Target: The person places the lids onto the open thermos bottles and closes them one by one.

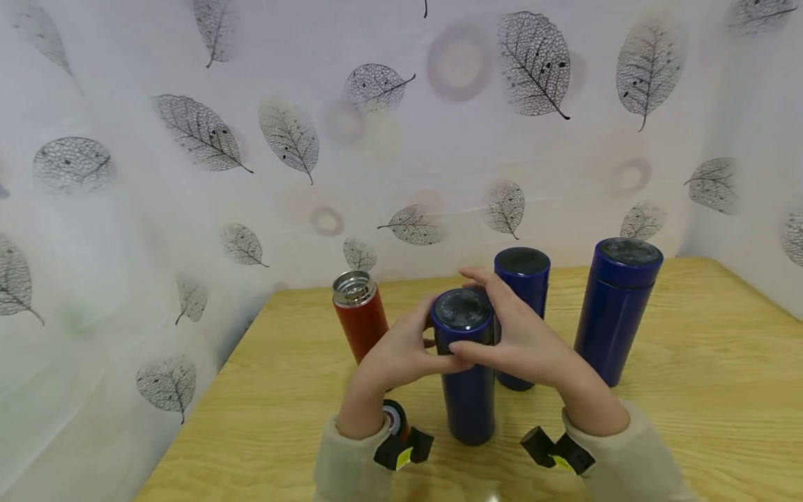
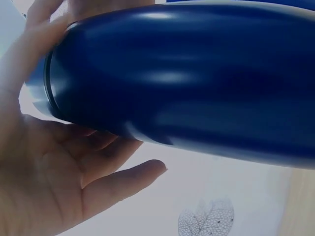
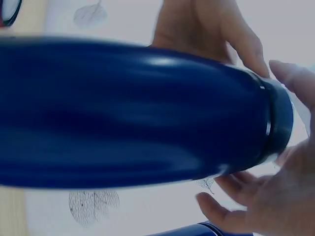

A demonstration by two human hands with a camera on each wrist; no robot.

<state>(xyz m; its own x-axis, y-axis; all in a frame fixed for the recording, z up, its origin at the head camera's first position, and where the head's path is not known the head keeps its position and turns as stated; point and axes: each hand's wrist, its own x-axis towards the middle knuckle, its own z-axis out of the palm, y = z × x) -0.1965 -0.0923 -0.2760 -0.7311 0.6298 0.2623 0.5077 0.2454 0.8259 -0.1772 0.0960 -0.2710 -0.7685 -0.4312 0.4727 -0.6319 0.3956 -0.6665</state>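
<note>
Gripping the near blue flask from either side, two bare hands are meeting around its upper end, close to the cap seam. The left hand is clasping it, thumb crossing the front; the right hand is holding the cap end — its thumb is pressing the near side, its forefinger reaching around the far side. The lowest finger of each is poking out, clear of the flask.

That flask is standing upright, to the right of the red flask and nearer the person. The red flask is showing a silver threaded mouth. A small round piece is lying nearer the person than the red flask, partly hiding behind the left wrist. Farther right of the red flask, the middle blue flask is standing — and the far-right blue flask is rising beyond that, both wearing dark tops. Behind the red flask, a whitish wall covering is displaying lacy leaf prints. Cream sleeves are covering the forearms.
</note>
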